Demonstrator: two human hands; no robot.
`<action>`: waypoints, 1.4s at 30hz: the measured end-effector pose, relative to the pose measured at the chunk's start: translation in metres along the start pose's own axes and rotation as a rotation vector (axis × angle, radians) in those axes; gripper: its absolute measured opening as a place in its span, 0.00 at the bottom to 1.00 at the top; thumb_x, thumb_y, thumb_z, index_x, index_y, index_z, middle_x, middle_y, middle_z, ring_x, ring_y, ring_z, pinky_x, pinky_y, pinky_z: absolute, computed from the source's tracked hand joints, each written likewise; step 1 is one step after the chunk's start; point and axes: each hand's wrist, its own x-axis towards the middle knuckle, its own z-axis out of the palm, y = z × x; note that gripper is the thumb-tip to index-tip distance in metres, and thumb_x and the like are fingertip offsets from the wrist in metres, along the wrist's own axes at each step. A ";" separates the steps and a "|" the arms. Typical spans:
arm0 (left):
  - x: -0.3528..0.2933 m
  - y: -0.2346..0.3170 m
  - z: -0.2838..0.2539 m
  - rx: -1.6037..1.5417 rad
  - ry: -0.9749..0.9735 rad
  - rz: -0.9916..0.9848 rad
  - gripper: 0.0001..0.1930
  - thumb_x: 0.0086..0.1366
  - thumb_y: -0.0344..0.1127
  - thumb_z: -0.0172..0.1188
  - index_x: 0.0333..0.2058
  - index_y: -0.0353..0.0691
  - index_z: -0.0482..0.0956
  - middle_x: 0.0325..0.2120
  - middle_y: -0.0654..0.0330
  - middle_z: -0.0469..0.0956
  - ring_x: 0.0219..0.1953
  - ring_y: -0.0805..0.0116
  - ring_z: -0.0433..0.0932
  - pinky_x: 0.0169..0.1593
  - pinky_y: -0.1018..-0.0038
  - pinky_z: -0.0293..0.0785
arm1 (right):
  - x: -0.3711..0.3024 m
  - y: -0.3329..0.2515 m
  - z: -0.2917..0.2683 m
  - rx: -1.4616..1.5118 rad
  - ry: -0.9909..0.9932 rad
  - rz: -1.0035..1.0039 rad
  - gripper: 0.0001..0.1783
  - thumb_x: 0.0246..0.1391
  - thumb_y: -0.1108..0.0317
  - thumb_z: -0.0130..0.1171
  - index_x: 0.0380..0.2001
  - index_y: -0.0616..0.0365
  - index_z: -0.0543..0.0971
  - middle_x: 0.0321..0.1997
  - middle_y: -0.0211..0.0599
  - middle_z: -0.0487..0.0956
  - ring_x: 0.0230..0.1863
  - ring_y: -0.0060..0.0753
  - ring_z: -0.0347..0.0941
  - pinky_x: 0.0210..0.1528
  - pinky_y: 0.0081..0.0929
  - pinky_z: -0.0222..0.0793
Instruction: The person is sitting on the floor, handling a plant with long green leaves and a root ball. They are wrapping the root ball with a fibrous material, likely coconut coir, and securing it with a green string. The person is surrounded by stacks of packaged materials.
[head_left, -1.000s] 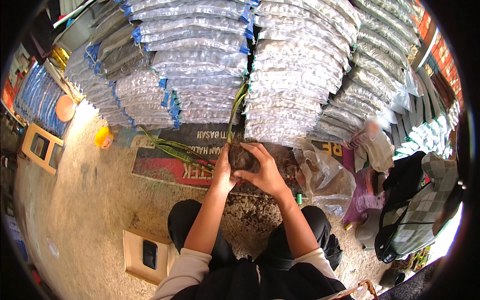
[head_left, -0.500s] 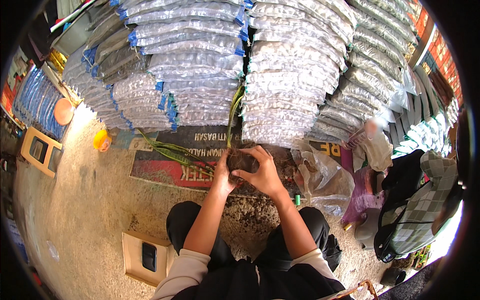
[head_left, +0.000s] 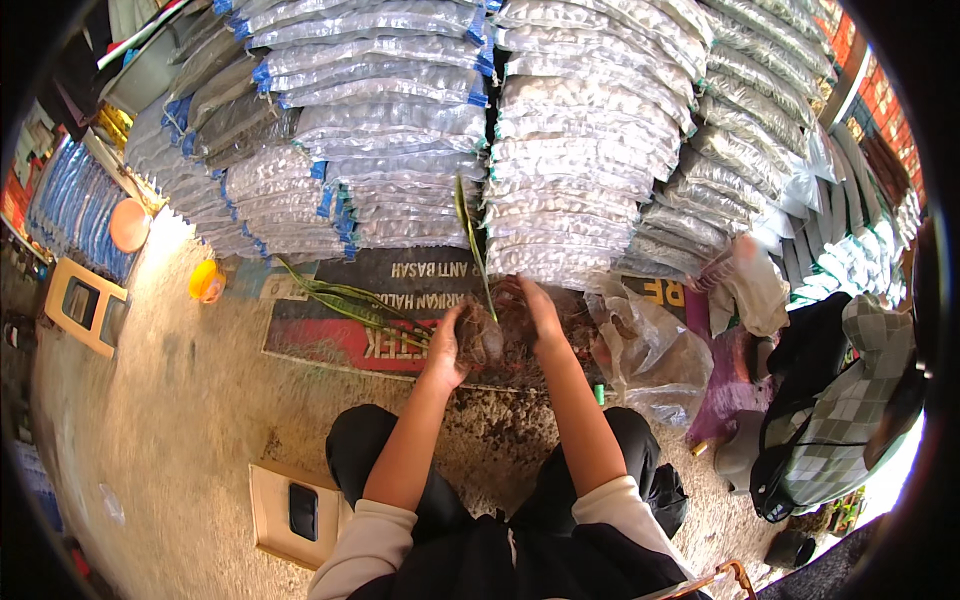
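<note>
Plant (head_left: 484,340), leaf (head_left: 468,225) slanting leftward, toward bags (head_left: 400,125)

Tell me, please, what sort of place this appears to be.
Probably a garden-supply store or potting area, judging by the tall stacks of filled clear bags, the long-leaved plant with its root ball, and dark soil scattered on the ground.

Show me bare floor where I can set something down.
Bare concrete floor at left, between the yellow container, the beige stool and the beige item by the left knee. Crowded: the printed mat, with long leaves, a root ball between left hand and right hand, and a clear bag.
</note>
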 end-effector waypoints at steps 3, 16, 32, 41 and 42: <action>-0.008 0.014 -0.009 0.035 0.072 0.096 0.25 0.63 0.55 0.42 0.49 0.41 0.66 0.44 0.59 0.71 0.45 0.66 0.73 0.46 0.64 0.71 | -0.004 -0.003 0.007 -0.095 -0.117 -0.076 0.28 0.53 0.52 0.52 0.50 0.62 0.68 0.46 0.39 0.74 0.44 0.32 0.70 0.47 0.29 0.63; -0.002 0.012 -0.016 0.026 0.060 0.359 0.24 0.65 0.53 0.41 0.51 0.42 0.63 0.44 0.60 0.68 0.45 0.66 0.70 0.47 0.68 0.69 | -0.028 -0.008 0.036 -0.383 -0.248 -0.333 0.35 0.37 0.61 0.70 0.49 0.62 0.68 0.46 0.45 0.73 0.46 0.33 0.70 0.46 0.29 0.68; -0.022 0.053 0.001 0.097 -0.011 0.205 0.22 0.66 0.53 0.37 0.47 0.44 0.67 0.42 0.61 0.73 0.42 0.68 0.75 0.44 0.68 0.76 | -0.040 -0.030 0.059 -0.272 -0.105 -0.613 0.21 0.47 0.63 0.61 0.41 0.66 0.74 0.31 0.43 0.77 0.31 0.33 0.75 0.33 0.26 0.70; -0.006 0.072 -0.016 0.237 -0.101 0.077 0.22 0.65 0.51 0.41 0.49 0.42 0.68 0.44 0.60 0.73 0.45 0.66 0.74 0.48 0.66 0.73 | -0.032 0.011 0.066 -0.088 -0.105 -0.484 0.26 0.54 0.58 0.54 0.51 0.63 0.66 0.46 0.45 0.70 0.45 0.31 0.68 0.45 0.26 0.66; -0.003 0.065 -0.021 0.256 -0.079 0.069 0.23 0.64 0.52 0.42 0.49 0.43 0.67 0.44 0.60 0.73 0.45 0.66 0.73 0.48 0.65 0.72 | -0.035 0.017 0.066 -0.136 -0.118 -0.439 0.27 0.54 0.58 0.54 0.52 0.63 0.65 0.47 0.46 0.69 0.47 0.33 0.67 0.47 0.28 0.64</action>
